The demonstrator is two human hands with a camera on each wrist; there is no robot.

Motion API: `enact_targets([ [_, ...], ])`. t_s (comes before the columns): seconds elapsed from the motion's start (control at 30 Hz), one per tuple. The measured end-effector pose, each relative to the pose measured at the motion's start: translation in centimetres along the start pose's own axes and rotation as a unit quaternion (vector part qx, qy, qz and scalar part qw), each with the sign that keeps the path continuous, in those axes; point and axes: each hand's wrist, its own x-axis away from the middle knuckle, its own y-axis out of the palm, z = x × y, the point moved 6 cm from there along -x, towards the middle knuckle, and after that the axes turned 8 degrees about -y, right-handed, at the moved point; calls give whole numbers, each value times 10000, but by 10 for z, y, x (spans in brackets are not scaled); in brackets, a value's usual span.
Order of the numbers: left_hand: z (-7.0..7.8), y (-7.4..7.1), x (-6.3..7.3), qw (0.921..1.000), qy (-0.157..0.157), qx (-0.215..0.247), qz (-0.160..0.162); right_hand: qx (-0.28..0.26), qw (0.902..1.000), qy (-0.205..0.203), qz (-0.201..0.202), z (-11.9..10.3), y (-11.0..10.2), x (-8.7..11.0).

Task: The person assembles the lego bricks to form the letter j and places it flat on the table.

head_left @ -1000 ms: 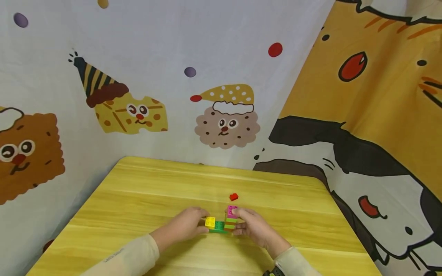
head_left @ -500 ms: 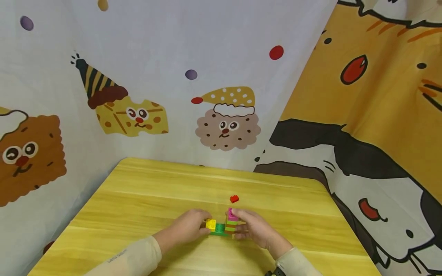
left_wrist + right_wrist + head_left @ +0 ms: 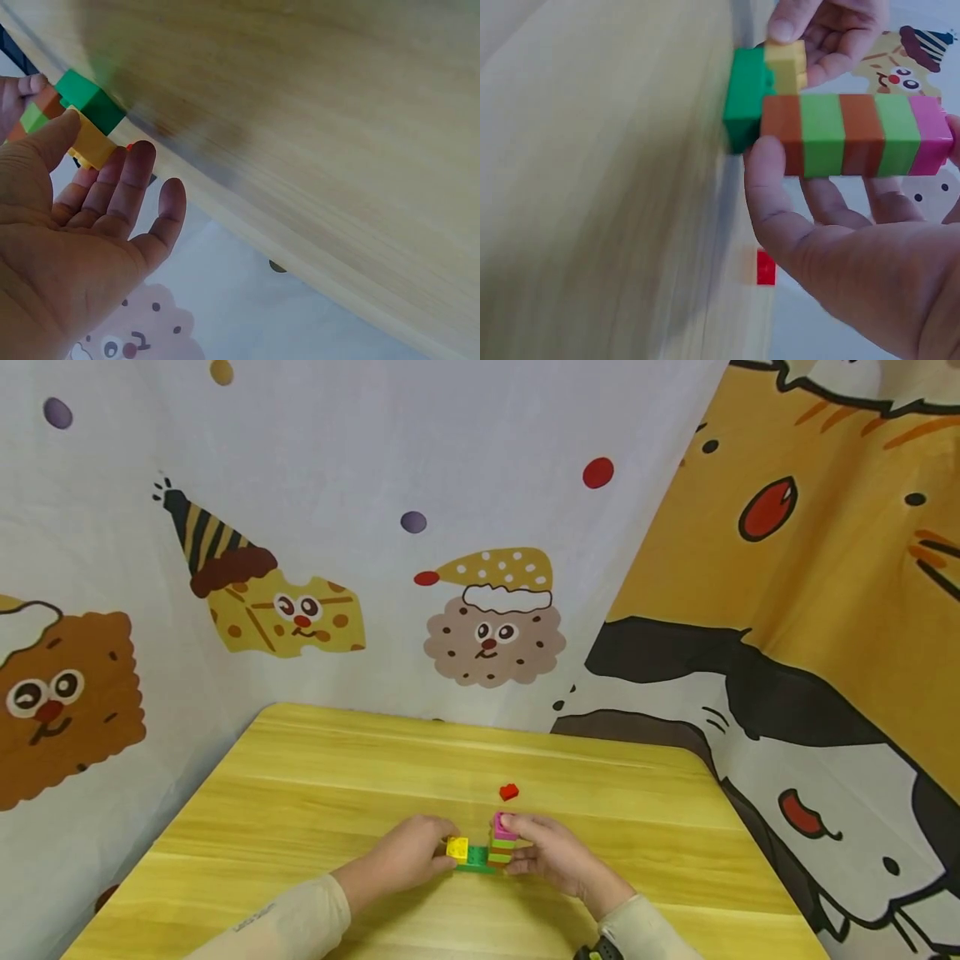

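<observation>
A long green building brick (image 3: 477, 856) lies on the table, carrying a yellow brick (image 3: 457, 848) at its left end. At its right end stands an upright stack of bricks (image 3: 821, 135), with orange-brown and lime layers alternating under a pink top brick (image 3: 931, 135). My left hand (image 3: 401, 852) pinches the yellow brick between thumb and fingers. With the thumb on the pink brick and fingers along the side, my right hand (image 3: 558, 858) grips the stack. The right wrist view shows one fingertip at the lowest orange-brown brick.
Beyond the stack, a small red brick (image 3: 509, 792) lies loose on the wooden table (image 3: 360, 760). A curtain (image 3: 337, 485) printed with cartoon figures hangs behind the far table edge and along the right side.
The right hand's lower fingers have shifted slightly against the stack. Both hands keep their places on the bricks, and the head view has tilted a little.
</observation>
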Motion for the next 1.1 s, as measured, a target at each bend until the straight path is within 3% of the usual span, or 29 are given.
enact_targets([
  [0.07,1,0,1,10000,6,-1,-6,264,9995,-161,81,-2,-2,2],
  [0.17,2,-1,2,10000,39,-19,20,925,9926,-789,70,-9,-4,6],
  [0.33,4,-3,3,9999,72,-62,84,2062,9553,-2113,128,-23,-2,10],
  [0.4,4,-2,3,9998,89,-134,117,2345,9414,-2412,247,-27,-1,10],
  [0.5,5,-2,2,9991,127,-345,188,2550,9327,-2508,463,-30,0,7],
  [0.87,11,5,1,9973,-61,-735,-18,2489,9467,-1800,967,-37,1,-17],
  [1.0,11,9,2,9965,-29,-836,10,2276,9603,-1368,859,-25,-5,-30],
  [1.1,11,12,2,9957,15,-926,24,2371,9628,-1092,701,-6,-13,-42],
])
